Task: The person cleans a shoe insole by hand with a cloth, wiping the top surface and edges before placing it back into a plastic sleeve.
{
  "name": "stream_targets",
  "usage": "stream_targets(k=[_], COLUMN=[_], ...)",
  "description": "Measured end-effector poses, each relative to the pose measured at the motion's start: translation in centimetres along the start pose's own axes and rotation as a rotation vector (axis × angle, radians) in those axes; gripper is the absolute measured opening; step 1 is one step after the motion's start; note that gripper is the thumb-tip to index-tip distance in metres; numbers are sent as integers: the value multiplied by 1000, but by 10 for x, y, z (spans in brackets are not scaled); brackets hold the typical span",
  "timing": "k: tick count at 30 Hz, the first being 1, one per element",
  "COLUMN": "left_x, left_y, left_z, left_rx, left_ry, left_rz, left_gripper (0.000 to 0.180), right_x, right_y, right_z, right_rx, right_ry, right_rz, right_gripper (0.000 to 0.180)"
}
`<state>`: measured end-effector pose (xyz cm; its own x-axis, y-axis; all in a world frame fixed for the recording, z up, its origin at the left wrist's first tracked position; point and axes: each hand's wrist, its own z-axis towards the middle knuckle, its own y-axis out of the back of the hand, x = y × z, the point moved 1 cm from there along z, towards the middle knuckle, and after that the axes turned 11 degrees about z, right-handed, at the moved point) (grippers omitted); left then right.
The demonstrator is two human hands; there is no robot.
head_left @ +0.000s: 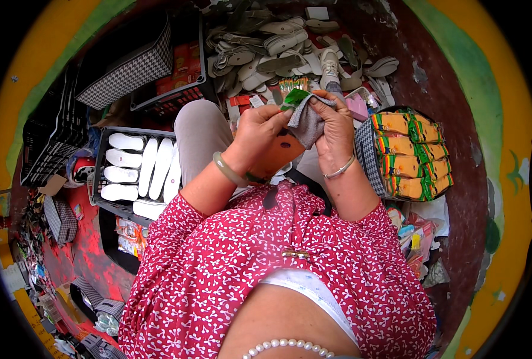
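Between my two hands, above my lap, is a small grey cloth (307,127). A glossy green piece (296,97) sticks out at its upper left edge; I cannot tell whether it is joined to the cloth. My left hand (257,131) is closed, thumb and fingers pinching at the cloth's left edge beside the green piece. My right hand (336,127) grips the cloth's right side, thumb on top. Below them an orange item (283,157) with a dark spot lies on my lap, partly hidden by my left hand.
White insoles fill a black crate (101,157) at left. A checked basket (365,157) of orange packs with green edges stands at right. Insoles and shoe soles (260,54) are heaped ahead. A houndstooth box (125,67) and a black crate (173,91) stand at upper left.
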<state>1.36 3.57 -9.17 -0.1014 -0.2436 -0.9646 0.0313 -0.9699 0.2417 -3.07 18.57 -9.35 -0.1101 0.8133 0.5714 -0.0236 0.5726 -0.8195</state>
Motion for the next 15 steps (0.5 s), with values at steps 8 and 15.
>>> stream_targets(k=[8,15], left_x=[-2,5], left_y=[-3,37], left_z=[-2,4], left_rx=[-30,-99], left_ry=[14,111], left_rz=[-29,-128], left_gripper=[18,20], right_x=[3,58], right_y=[1,59], right_z=[0,49], right_rx=[-58,-11], right_ry=[85,9], right_rz=[-27,131], right_gripper=[15,26])
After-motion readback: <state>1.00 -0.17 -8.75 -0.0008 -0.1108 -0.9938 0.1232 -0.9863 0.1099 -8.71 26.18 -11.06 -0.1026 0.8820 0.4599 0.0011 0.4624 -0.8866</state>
